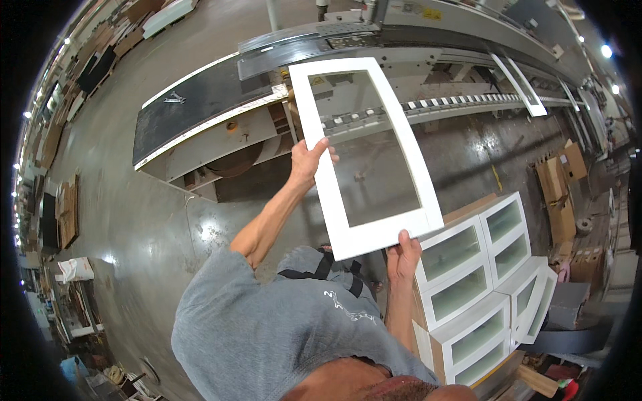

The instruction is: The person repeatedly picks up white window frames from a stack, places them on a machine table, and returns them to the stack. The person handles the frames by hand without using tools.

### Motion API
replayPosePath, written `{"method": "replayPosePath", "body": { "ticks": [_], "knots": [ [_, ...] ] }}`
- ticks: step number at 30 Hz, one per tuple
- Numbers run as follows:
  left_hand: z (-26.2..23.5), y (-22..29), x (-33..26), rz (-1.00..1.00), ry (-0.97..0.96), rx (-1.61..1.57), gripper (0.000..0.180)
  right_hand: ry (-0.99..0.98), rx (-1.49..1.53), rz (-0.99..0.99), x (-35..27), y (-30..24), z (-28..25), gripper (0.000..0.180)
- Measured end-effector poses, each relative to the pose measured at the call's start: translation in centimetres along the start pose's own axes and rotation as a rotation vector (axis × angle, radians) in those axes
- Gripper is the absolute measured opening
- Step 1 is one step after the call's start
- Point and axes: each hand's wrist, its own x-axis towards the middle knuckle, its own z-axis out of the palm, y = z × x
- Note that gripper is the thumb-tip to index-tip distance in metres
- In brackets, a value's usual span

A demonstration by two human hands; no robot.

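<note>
Currently held: a tall white-painted rectangular door frame with an open centre (366,152), lifted in the air in front of the person, tilted, between the stack and the conveyor.
Left hand (309,160): clamped on the frame's long left rail, thumb over the front face.
Right hand (402,254): closed around the frame's lower right corner, fingers behind it.
Hands to each other: well apart, one on the side, one at the bottom.
Step, as judged: carrying one frame clear of the stack of white open-centred frames (481,281) at lower right, on the way to the long grey conveyor machine (374,63).
Next move calls for: levelling the frame and keeping both grips firm while it swings over the black belt section (200,100).
Another white frame (518,83): lying further along the line.
Hard to make out: whether the centre holds glass or is empty; the small metal item on the belt (175,98); fingertips behind the frame are hidden; cardboard (558,180) at the right edge is blurred.
</note>
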Motion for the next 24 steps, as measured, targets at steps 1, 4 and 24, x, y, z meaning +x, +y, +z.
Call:
{"method": "replayPosePath", "body": {
  "ticks": [1,4,24],
  "knots": [
    [-1.2,0.6,1.3,-0.004,0.029,0.005,0.022,-0.021,-0.009,0.029,1.3,1.4,0.6,0.036],
    [-4.5,1.4,5.9,0.060,0.029,-0.008,0.023,-0.068,0.009,0.036,3.7,3.4,5.9,0.034],
    [-9.5,3.2,20.4,0.045,0.096,-0.068,0.026,-0.059,-0.032,0.072,15.4,9.8,14.6,0.026]
  ]
}}
